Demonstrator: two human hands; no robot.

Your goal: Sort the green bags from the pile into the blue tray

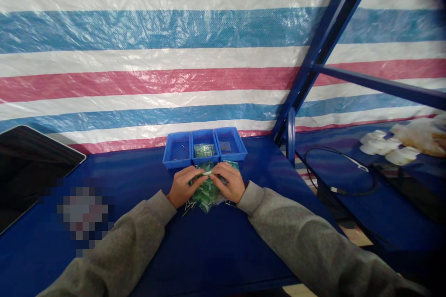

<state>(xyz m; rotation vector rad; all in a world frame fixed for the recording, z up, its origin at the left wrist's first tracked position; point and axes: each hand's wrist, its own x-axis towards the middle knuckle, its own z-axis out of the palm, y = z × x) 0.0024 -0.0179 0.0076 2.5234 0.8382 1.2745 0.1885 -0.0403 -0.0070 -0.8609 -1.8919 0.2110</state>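
My left hand (184, 185) and my right hand (230, 182) meet over a pile of small green-tinted plastic bags (206, 197) on the blue table. Between the thumbs and fingertips of both hands is a small pale strip (207, 173), and both hands are closed on it. It is too small to tell whether it is a bag's edge or a separate piece. Several thin metal pins or screws (188, 207) lie loose beside the pile, near my left hand. My fingers hide part of the pile.
Three joined blue bins stand just behind my hands. A few thin pieces lie in the left bin (171, 154); the middle one holds a small packet (204, 150). A dark screen (28, 171) is at left. On the right are a blue frame (313, 62), a black cable (343, 191) and white rolls (378, 143).
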